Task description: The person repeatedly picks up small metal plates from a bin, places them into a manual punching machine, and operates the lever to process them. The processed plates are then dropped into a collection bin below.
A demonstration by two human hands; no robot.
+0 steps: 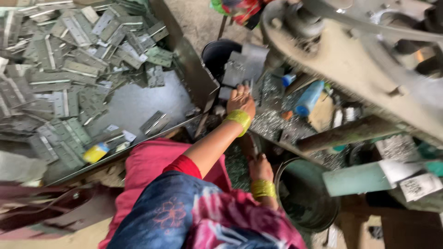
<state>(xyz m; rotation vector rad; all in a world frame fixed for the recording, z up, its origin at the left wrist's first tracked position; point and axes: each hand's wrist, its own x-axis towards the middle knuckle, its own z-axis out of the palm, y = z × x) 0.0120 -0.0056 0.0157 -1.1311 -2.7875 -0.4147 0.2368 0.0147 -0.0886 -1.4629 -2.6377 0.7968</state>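
Nearest, right hand [260,168] rests low by the green bucket [304,198], grip unclear, while left hand [241,99] reaches far, fingers closed on flat grey metal pieces [242,67], within reach right of the hinge tray [138,101].

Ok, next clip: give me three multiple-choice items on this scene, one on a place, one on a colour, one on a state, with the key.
1. Where do the loose metal hinges lie?
A. In the metal tray at the left
B. In the green bucket
C. On the person's lap

2. What colour are the bangles on both wrists?
A. Silver
B. Yellow-gold
C. Black

3. What is the left hand doing?
A. Hanging free
B. Resting in the tray
C. Its fingers touching a grey metal plate

Key: 1 A, the hinges are heaped in the tray. 2 B, both bands show yellow-gold. 3 C, the hand reaches up with its fingertips on the plate.
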